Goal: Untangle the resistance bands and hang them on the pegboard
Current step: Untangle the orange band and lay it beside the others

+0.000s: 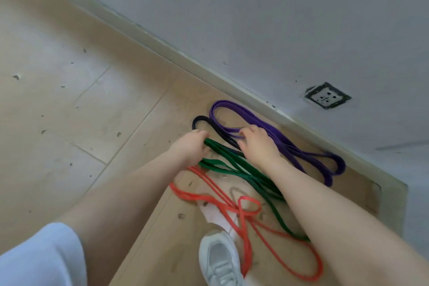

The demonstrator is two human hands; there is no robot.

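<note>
**Four bands down on the floor, both hands in the knot**

Head view: purple band (pixel 278 139), black band (pixel 209 126), green band (pixel 234 169) and red band (pixel 222 202) sprawled on the floor (pixel 69 100) by the wall (pixel 278 30), crossing mid-pile. Left hand (pixel 190 148) curled round the green band's end, probably to draw it clear. Right hand (pixel 255 144) spread, fingers down on the black and purple bands, likely pinning them. No pegboard in sight.

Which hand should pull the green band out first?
Probably the left hand. Its fingers already curl around the end of the green band on the floor. The right hand rests farther over, on the black band and purple band.
</note>
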